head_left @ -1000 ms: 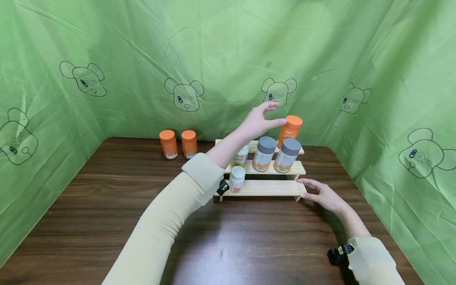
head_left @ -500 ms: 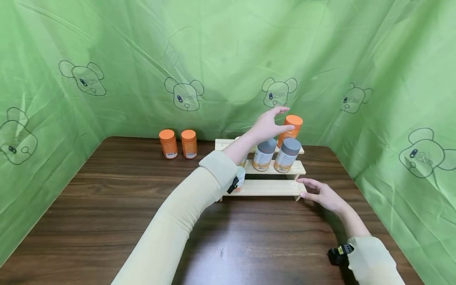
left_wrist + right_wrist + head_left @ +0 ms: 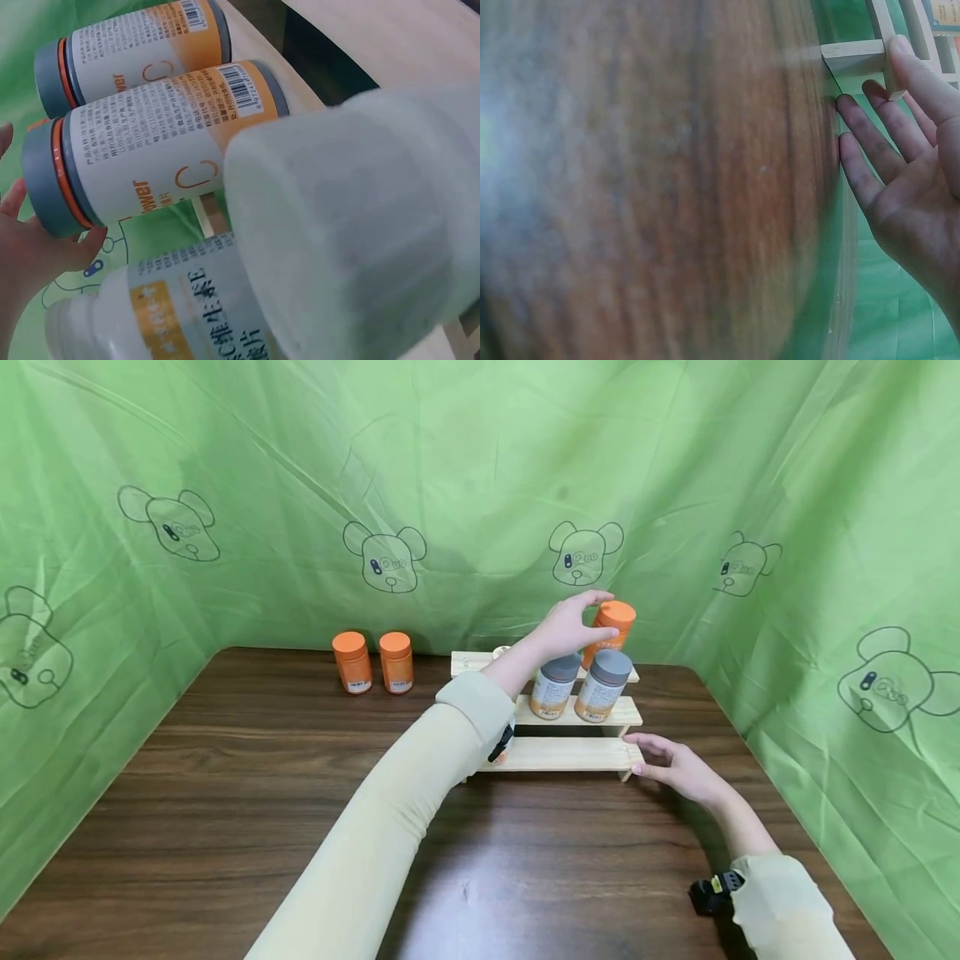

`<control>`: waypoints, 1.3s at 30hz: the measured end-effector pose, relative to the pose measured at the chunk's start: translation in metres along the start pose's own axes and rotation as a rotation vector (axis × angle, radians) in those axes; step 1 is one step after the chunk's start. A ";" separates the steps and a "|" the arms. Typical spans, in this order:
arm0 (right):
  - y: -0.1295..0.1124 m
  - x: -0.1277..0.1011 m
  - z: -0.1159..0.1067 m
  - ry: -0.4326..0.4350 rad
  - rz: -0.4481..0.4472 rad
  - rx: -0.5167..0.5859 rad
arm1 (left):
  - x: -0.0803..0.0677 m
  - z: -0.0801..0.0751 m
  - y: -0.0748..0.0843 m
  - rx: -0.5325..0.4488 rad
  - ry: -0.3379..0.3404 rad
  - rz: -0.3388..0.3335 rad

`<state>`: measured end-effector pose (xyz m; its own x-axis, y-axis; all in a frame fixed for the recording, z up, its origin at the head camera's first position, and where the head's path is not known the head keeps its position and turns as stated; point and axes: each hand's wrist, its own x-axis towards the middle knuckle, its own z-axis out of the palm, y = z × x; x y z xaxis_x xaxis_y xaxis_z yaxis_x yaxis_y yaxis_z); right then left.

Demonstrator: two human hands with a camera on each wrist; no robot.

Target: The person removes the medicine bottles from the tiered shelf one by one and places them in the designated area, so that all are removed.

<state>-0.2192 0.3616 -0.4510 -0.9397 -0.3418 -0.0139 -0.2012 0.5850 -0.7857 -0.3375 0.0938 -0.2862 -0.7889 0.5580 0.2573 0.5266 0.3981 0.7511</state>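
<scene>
Green bear-printed cloth backs a dark wooden table (image 3: pixel 225 793) on which we see a three-step pale wooden rack (image 3: pixel 570 754) of bottles.

We place the left hand (image 3: pixel 572 625) at the top step, fingers arched over and against the orange cap of the tall orange-capped orange bottle (image 3: pixel 611 635); whether they have closed on it we cannot tell. That bottle stands upright, leaning slightly, its long axis near vertical, immediately right of and partly behind the hand; the left hand is much the nearer. Our right hand (image 3: pixel 672 766) lies flat, fingers straight, touching the rack's lowest step at its right end. We count three orange bottles, two (image 3: pixel 372 662) standing apart at the table's rear; two grey-capped bottles (image 3: pixel 581 685) on the middle step; two white-capped bottles (image 3: pixel 247 300) in the left wrist view.
</scene>
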 end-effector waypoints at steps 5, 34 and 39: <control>0.001 0.000 0.000 -0.003 0.004 0.013 | 0.004 0.003 -0.003 0.008 -0.009 -0.018; -0.001 0.001 0.002 0.001 -0.001 0.053 | 0.010 0.004 -0.008 -0.037 0.078 -0.015; 0.000 -0.001 0.001 0.009 -0.007 0.029 | 0.009 0.005 -0.009 -0.046 0.119 -0.011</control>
<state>-0.2181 0.3606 -0.4516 -0.9406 -0.3394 -0.0029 -0.2001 0.5611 -0.8032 -0.3483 0.0988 -0.2936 -0.8278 0.4627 0.3172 0.5050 0.3685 0.7805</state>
